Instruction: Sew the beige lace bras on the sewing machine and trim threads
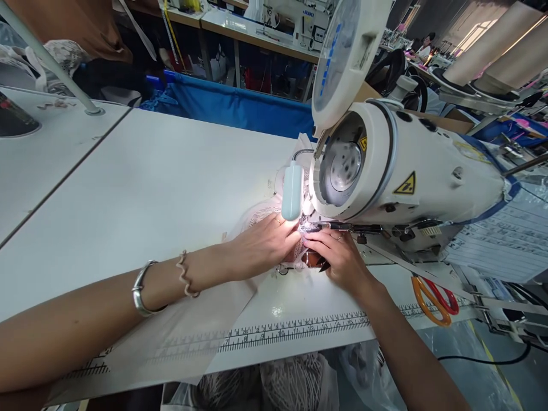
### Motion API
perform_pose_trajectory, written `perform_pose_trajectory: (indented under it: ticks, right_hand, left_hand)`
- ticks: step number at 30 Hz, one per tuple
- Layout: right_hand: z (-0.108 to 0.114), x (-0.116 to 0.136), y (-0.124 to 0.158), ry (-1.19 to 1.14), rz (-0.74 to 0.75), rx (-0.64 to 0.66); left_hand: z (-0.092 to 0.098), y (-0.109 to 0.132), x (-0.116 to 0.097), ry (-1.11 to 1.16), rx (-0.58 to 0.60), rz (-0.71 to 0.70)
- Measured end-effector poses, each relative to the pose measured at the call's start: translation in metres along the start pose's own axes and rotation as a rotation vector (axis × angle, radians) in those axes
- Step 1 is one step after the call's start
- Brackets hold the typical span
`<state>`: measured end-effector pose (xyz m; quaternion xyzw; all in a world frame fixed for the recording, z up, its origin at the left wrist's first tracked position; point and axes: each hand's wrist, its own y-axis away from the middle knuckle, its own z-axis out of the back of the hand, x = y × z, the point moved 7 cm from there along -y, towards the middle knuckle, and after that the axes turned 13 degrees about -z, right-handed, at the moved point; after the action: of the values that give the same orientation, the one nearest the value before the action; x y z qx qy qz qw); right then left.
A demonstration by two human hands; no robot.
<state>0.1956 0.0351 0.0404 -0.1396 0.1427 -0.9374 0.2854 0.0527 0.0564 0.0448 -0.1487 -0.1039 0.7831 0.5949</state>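
Pale pink lace fabric (261, 212) lies under the needle area of a white sewing machine (436, 165), lit by a small pale-blue lamp (291, 191). My left hand (274, 242) is on the fabric left of the needle, its fingers together and its fingertips partly hidden by the lamp. From the right, my right hand (345, 260) grips the fabric's edge by the presser foot, thumb and fingers close together. A dark pointed thing (324, 266) shows under that hand; I cannot make out what it is. A sheer strip of cloth (205, 337) trails beneath my left forearm.
Orange-handled scissors (430, 302) and a red-handled pair (445, 297) lie at the right. A printed ruler (295, 331) runs along the table's front edge. Behind the table hangs a blue cloth bin (240, 108). A person (72, 28) is at the upper left.
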Motion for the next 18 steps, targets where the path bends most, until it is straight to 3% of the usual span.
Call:
perform_pose_trajectory:
  ticks: [5, 10, 12, 14, 18]
  right_hand:
    - [-0.002, -0.002, 0.001, -0.044, -0.020, 0.023]
    - [-0.001, -0.001, 0.000, -0.032, -0.033, 0.028]
    - [0.001, 0.000, 0.000, -0.023, -0.023, 0.005]
    - [0.002, 0.001, -0.001, -0.028, -0.003, -0.024]
    - [0.007, 0.005, -0.001, -0.040, 0.032, -0.079]
  left_hand:
    - [0.013, 0.011, -0.013, 0.224, 0.141, -0.118]
    - [0.022, 0.011, -0.003, 0.515, 0.116, -0.052]
    - [0.023, 0.006, 0.006, 0.475, 0.044, 0.035]
    - [0.025, 0.003, 0.008, 0.278, -0.050, 0.049]
    - [0.011, 0.000, -0.006, 0.139, -0.080, -0.131]
